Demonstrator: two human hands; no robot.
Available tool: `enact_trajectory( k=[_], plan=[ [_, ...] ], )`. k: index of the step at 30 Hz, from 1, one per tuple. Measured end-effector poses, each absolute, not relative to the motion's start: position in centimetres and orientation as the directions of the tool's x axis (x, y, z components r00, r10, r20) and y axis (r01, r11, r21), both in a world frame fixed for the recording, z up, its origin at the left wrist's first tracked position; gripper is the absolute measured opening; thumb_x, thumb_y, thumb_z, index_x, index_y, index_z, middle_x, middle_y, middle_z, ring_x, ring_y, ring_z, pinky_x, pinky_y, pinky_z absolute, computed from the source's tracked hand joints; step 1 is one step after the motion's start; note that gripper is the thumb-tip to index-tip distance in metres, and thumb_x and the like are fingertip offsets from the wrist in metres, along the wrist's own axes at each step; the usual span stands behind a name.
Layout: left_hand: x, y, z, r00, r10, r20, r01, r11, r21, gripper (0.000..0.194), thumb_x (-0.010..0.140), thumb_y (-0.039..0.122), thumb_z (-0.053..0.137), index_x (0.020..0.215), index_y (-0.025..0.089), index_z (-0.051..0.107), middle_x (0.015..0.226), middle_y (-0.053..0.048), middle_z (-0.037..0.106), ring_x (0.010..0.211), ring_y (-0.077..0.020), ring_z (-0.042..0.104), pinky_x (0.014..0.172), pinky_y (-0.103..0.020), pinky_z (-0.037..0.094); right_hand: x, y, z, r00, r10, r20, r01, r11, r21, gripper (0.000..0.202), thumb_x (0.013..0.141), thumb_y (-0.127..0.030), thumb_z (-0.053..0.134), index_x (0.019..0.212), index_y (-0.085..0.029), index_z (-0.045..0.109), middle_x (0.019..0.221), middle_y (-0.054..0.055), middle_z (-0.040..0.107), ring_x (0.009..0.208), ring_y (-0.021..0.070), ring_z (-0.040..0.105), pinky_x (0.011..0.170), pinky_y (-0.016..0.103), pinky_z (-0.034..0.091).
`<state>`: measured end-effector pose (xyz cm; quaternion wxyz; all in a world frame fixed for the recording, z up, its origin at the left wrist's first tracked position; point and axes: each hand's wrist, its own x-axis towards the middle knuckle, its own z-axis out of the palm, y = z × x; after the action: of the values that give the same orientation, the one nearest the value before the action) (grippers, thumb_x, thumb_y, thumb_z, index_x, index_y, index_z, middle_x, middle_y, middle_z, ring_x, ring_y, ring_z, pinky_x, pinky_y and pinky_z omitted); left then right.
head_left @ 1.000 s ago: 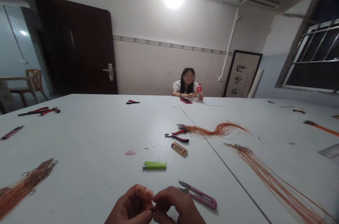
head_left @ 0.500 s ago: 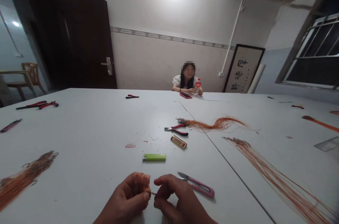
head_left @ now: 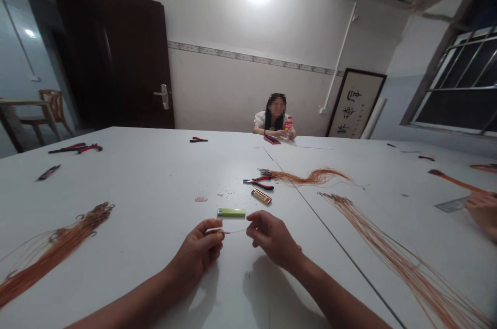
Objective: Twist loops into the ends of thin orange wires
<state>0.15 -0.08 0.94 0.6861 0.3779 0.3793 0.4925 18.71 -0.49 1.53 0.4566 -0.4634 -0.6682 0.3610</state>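
Observation:
My left hand (head_left: 202, 245) is closed above the white table, pinching a thin line (head_left: 236, 231) between thumb and forefinger. A short reddish-brown bit sticks out at its fingertips; the rest is hidden in the palm. To the right, my right hand (head_left: 274, 235) pinches the other end, and the line runs taut across the gap. Just beyond the fingers lies a green lighter (head_left: 232, 212). The pink thread snips are almost wholly covered by my right hand, with only a pink tip (head_left: 300, 248) showing.
Red-handled pliers (head_left: 261, 183) and a patterned gold lighter (head_left: 261, 196) lie farther back. Bundles of hooks on orange line rest at left (head_left: 83, 228), right (head_left: 361, 220) and centre (head_left: 310, 177). A person (head_left: 271, 119) sits opposite; another person's hand (head_left: 483, 212) shows at right.
Both hands have moved forward, closer to the green lighter, and farther apart, with more line stretched between them. Another person's hand has come into view at the right edge. The view has shifted slightly.

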Motion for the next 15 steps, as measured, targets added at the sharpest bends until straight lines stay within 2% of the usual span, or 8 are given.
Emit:
enact_trajectory(
  k=[8, 11, 15],
  plan=[
    [-0.2, -0.8, 0.9, 0.235, 0.963, -0.134, -0.357, 0.214, 0.909, 0.028, 0.066, 0.016, 0.069, 0.088, 0.021, 0.054, 0.065, 0.006, 0.054, 0.052, -0.0054, 0.047, 0.049, -0.016, 0.036, 23.4, -6.3, 3.2, -0.074, 0.972, 0.224, 0.42, 0.234, -0.877, 0.008, 0.074, -0.024, 0.057, 0.077, -0.018, 0.062, 0.055, -0.005, 0.048, 0.046, 0.0087, 0.044, 0.043, 0.02, 0.041],
    [-0.2, -1.0, 0.8, 0.262, 0.956, -0.128, -0.33, 0.214, 0.92, 0.027, 0.066, 0.016, 0.07, 0.088, 0.021, 0.054, 0.064, 0.006, 0.052, 0.052, -0.0056, 0.046, 0.048, -0.016, 0.036, 26.8, -10.3, 2.2, 0.076, 0.985, 0.155, 0.447, 0.105, -0.888, 0.015, 0.073, -0.032, 0.059, 0.079, -0.019, 0.063, 0.051, -0.006, 0.043, 0.045, 0.0092, 0.043, 0.042, 0.02, 0.041],
    [-0.2, -1.2, 0.7, 0.3, 0.947, -0.114, -0.291, 0.204, 0.935, 0.025, 0.067, 0.016, 0.069, 0.088, 0.021, 0.055, 0.065, 0.006, 0.053, 0.053, -0.0058, 0.045, 0.05, -0.017, 0.035, 31.6, -15.2, -0.8, 0.35, 0.929, 0.119, 0.363, -0.017, -0.931, 0.023, 0.066, -0.04, 0.064, 0.074, -0.019, 0.065, 0.055, -0.003, 0.054, 0.039, 0.0081, 0.042, 0.036, 0.02, 0.038]
  ],
)
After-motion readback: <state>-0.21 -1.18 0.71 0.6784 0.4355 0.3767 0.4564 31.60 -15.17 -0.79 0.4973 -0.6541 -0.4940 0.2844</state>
